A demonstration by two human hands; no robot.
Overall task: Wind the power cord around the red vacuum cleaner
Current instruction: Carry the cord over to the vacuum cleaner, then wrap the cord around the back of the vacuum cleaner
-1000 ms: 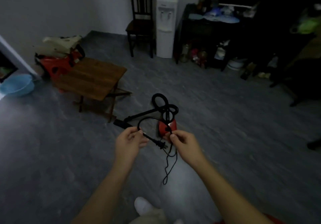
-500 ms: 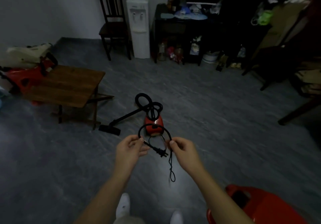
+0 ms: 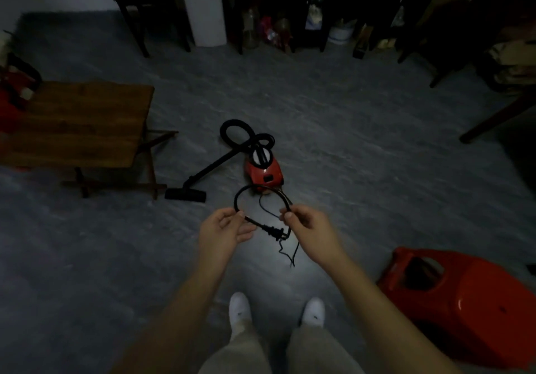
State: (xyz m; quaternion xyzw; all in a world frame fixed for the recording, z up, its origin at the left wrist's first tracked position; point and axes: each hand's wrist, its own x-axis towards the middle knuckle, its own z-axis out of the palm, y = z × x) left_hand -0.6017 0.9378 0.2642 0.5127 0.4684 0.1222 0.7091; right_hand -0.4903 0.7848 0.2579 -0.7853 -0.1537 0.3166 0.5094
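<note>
A small red vacuum cleaner (image 3: 265, 173) stands on the grey floor ahead of me, its black hose (image 3: 240, 137) looped behind it and its black wand and floor nozzle (image 3: 186, 194) stretched to the left. The black power cord (image 3: 238, 199) arches in a loop between my hands. My left hand (image 3: 223, 233) pinches the cord just behind the plug (image 3: 272, 232). My right hand (image 3: 309, 228) pinches the other side of the loop, and thin cord slack hangs below it.
A low wooden table (image 3: 81, 121) stands at the left. A red plastic stool (image 3: 464, 307) sits at the lower right by my white shoes (image 3: 239, 309). A chair, a white water dispenser (image 3: 206, 8) and cluttered dark furniture line the far wall.
My view has tilted down and drawn nearer the vacuum. The cord loop between my hands has widened, and the slack under my right hand hangs in a shorter, kinked bend.
</note>
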